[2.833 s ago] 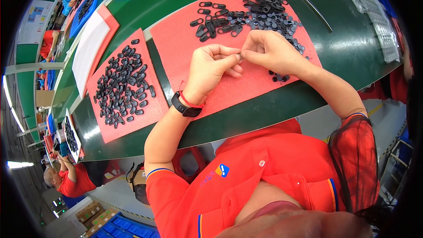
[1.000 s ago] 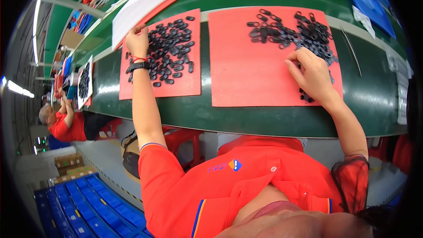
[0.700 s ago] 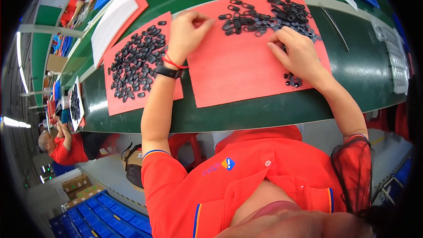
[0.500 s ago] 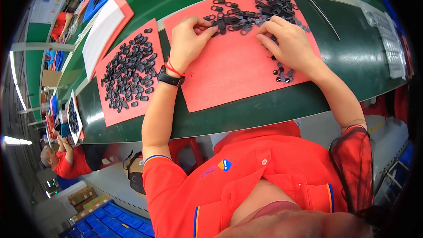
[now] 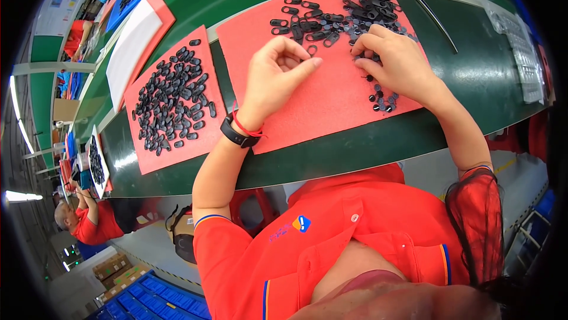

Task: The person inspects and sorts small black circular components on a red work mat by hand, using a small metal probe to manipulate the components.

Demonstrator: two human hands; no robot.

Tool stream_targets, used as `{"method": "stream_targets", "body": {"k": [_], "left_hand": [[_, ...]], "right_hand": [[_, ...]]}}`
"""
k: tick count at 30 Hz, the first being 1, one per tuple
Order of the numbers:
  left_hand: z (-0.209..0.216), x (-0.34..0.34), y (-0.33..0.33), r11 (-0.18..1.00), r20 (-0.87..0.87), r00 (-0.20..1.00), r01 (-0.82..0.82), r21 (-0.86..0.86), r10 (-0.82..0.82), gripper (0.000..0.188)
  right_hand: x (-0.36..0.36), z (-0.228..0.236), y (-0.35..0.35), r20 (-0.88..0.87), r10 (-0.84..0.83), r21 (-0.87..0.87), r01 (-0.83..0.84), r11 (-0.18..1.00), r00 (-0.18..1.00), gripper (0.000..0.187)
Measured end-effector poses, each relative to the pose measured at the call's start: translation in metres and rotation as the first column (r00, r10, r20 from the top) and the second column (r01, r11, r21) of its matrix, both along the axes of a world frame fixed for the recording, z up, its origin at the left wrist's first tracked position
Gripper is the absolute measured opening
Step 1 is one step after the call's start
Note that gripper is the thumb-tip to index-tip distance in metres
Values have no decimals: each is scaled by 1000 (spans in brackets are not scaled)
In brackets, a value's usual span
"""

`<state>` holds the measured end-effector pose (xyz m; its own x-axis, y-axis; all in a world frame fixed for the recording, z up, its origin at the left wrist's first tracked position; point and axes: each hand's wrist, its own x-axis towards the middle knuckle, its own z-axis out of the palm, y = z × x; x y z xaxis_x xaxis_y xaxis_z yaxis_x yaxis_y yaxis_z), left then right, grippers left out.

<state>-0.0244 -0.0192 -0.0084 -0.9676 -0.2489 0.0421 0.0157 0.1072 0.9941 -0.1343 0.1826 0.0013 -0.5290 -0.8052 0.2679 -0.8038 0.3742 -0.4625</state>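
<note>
On a green desk point(image 5: 378, 154), the left hand point(image 5: 278, 77) pinches one small black loop point(image 5: 312, 49) above the red mat point(image 5: 331, 95) while the right hand point(image 5: 396, 62), grip unclear, rests in the unsorted pile point(image 5: 343, 15); many finished-looking pieces point(image 5: 171, 98) fill the neighbouring mat, much remains.

Left hand point(image 5: 277, 77) over big red mat point(image 5: 319, 101), thumb and forefinger pinched on small black ring-like part point(image 5: 312, 50); black watch point(image 5: 235, 135) and red cord on wrist. Right hand point(image 5: 397, 62) at 3 o'clock of left, fingertips in pile of black oval parts point(image 5: 337, 15) at mat's 12 o'clock. Few small black round pieces point(image 5: 381, 101) just below right hand. Smaller red mat point(image 5: 155, 157) at 9 o'clock carries second heap of black parts point(image 5: 171, 98). Both mats on green desk point(image 5: 473, 71).
</note>
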Motion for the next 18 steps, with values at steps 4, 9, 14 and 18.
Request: {"method": "stream_targets", "body": {"k": [4,9,14,18], "left_hand": [[-1,1,8,993,91,993,70,100,-79,17],[-2,4,13,987,150,984,72,143,-93,15],[-1,2,11,979,105,988,95,181,-115,18],[0,0,11,974,72,991,98,206,-115,19]], "right_hand": [[-1,1,-1,32,7,27,-8,1000,999,11],[1,19,-2,388,-4,-103,47,994,922,6],[0,14,-6,487,85,-230,33,973,869,12],[1,10,-8,587,171,-333,44,942,792,14]]}}
